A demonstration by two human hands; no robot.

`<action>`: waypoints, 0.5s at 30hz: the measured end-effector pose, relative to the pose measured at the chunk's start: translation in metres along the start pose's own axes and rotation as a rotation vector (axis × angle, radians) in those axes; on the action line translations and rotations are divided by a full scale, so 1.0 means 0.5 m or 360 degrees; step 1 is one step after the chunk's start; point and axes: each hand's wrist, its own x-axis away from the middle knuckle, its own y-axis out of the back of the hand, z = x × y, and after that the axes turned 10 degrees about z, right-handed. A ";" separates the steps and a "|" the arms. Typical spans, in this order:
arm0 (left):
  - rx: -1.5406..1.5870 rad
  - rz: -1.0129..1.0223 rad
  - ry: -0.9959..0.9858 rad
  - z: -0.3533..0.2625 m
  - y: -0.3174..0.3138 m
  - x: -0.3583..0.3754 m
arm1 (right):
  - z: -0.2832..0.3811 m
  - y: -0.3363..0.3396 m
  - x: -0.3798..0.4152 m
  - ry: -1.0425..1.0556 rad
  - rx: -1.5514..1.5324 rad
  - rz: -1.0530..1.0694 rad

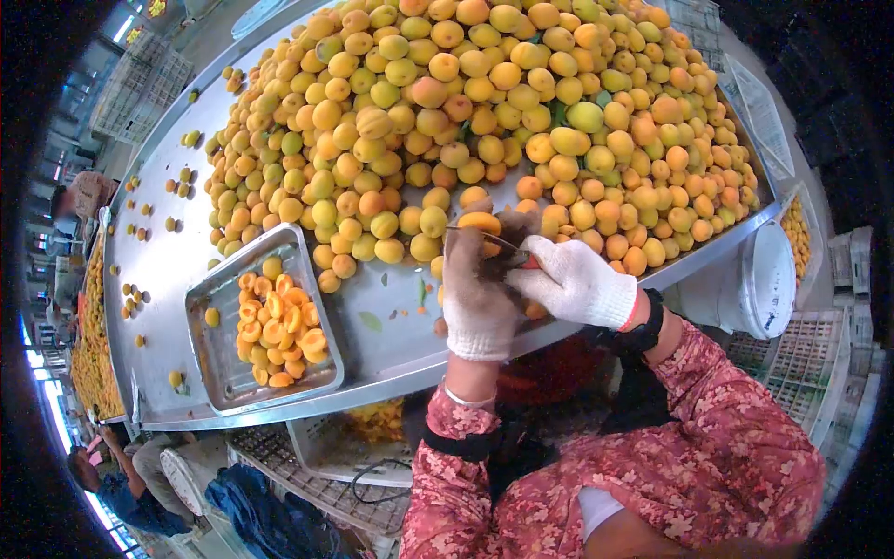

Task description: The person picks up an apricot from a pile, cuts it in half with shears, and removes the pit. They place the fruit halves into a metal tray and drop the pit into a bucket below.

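Observation:
My left hand (480, 298), in a white glove with dark-stained fingers, is closed around an apricot (479, 223) just above the table's near edge. My right hand (579, 282), also gloved in white, grips a small knife (529, 262) by its red handle. The thin blade lies across the apricot, so the two hands almost touch. Behind them rises a big heap of whole apricots (400, 121). To the left, a metal tray (216, 384) holds halved, pitted apricots (279, 321) and a few whole ones.
The metal table (158, 307) has scattered apricots on its left part and a raised rim. A white bucket (769, 279) stands at the right corner. Crates (805, 359) are stacked at right, and another crate (317, 456) sits below the table. Other people (126, 489) are at left.

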 end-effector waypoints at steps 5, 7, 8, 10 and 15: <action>0.0115 0.0075 0.0043 -0.005 0.005 0.001 | 0.011 0.037 0.007 -0.0066 -0.0270 -0.0308; -0.0770 0.0164 -0.0072 -0.029 -0.005 0.009 | -0.014 0.029 0.006 0.0029 -0.0111 -0.0464; -0.0754 0.0186 -0.0067 -0.021 -0.001 0.007 | -0.010 0.025 0.001 0.0101 -0.0122 -0.0502; -0.0717 0.0266 -0.0088 0.004 0.006 0.003 | -0.004 0.027 0.001 0.0135 -0.0035 -0.0396; -0.0927 0.0284 0.0011 -0.026 -0.002 0.010 | -0.025 0.030 -0.003 0.0141 -0.0111 -0.0335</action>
